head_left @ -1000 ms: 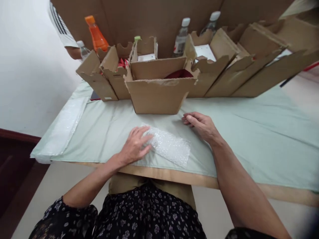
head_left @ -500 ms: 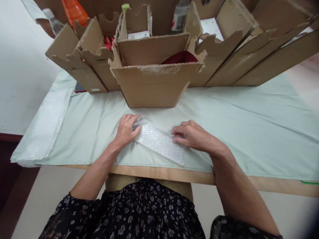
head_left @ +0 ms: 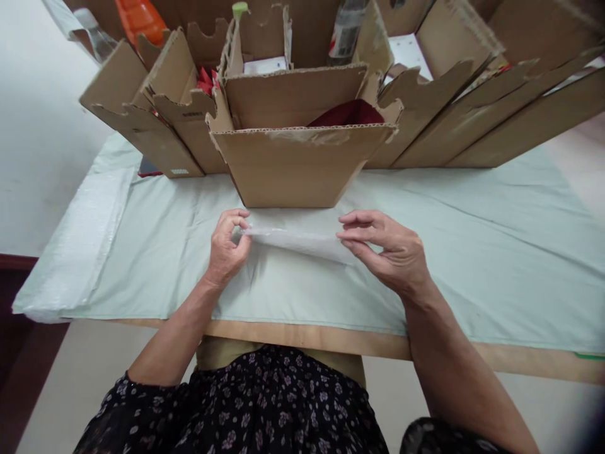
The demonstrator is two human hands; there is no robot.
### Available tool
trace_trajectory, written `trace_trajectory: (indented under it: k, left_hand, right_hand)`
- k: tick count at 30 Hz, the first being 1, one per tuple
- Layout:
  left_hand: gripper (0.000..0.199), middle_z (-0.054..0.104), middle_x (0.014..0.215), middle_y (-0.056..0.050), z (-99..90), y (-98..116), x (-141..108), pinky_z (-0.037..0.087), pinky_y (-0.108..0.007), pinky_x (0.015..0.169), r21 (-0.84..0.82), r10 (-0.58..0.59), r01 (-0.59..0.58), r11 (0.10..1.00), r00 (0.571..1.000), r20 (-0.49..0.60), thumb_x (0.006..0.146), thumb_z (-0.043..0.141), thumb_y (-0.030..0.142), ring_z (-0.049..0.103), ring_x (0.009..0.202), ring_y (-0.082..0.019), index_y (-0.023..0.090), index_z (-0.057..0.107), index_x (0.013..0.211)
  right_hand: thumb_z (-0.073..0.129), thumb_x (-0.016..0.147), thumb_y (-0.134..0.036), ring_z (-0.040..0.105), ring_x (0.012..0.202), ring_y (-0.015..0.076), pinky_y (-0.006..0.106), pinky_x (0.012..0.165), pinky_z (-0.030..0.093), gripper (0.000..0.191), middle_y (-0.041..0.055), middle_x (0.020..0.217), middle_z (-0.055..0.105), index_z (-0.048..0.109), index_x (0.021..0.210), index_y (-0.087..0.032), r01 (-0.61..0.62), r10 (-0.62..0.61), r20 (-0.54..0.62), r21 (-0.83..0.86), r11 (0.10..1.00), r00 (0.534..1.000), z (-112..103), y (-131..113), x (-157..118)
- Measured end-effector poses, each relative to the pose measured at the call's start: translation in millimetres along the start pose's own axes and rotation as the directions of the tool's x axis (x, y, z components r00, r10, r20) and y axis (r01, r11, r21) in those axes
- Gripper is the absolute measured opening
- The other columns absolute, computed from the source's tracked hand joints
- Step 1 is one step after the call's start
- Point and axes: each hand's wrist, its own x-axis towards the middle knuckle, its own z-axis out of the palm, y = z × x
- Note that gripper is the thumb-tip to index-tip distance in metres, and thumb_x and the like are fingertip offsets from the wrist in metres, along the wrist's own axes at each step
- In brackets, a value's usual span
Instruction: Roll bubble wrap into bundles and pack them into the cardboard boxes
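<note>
A narrow strip of clear bubble wrap (head_left: pixel 297 243) stretches between my two hands, just above the pale green cloth (head_left: pixel 293 293). My left hand (head_left: pixel 229 243) pinches its left end between thumb and index finger. At the right end, my right hand (head_left: pixel 380 243) has the wrap's corner between thumb and fingertips. The wrap is seen nearly edge-on. Behind it stands a brown cardboard box (head_left: pixel 288 167) with a dark red item (head_left: pixel 350 113) inside.
More cardboard bins stand on both sides of the box, holding an orange bottle (head_left: pixel 142 19), a clear bottle (head_left: pixel 345 31) and red pieces (head_left: pixel 207 82). A stack of bubble wrap (head_left: pixel 87 233) lies at the table's left end. The wooden table edge (head_left: pixel 293 334) is nearest me.
The bubble wrap, earlier lying flat and slanting toward me, is now lifted and turned nearly edge-on. My hands have moved apart and slightly away from me.
</note>
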Motion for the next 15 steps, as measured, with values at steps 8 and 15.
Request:
trace_trajectory:
  k: [8,15]
  left_hand:
    - [0.008,0.07,0.118,-0.01,-3.0,-7,0,0.055,-0.043,0.105,-0.096,-0.121,0.118,0.988,0.992,-0.032,0.089,0.059,0.017,0.07,0.116,-0.023,0.023,0.055,0.093]
    - [0.007,0.071,0.114,-0.01,-0.3,-6,-2,0.055,-0.041,0.103,-0.185,-0.189,0.176,0.967,0.98,-0.056,0.085,0.061,0.021,0.071,0.111,-0.022,0.023,0.056,0.089]
  right_hand:
    - [0.075,0.093,-0.036,0.076,0.094,0.0208,0.036,0.086,0.063,0.013,0.0066,0.102,0.079,0.083,0.094,-0.026,-0.084,-0.022,0.333,0.301,0.95,0.942,0,0,5]
    - [0.069,0.092,-0.038,0.067,0.074,0.0168,0.029,0.07,0.053,0.02,0.0024,0.077,0.074,0.073,0.081,-0.022,-0.247,0.204,0.26,0.144,0.958,0.944,7,6,4]
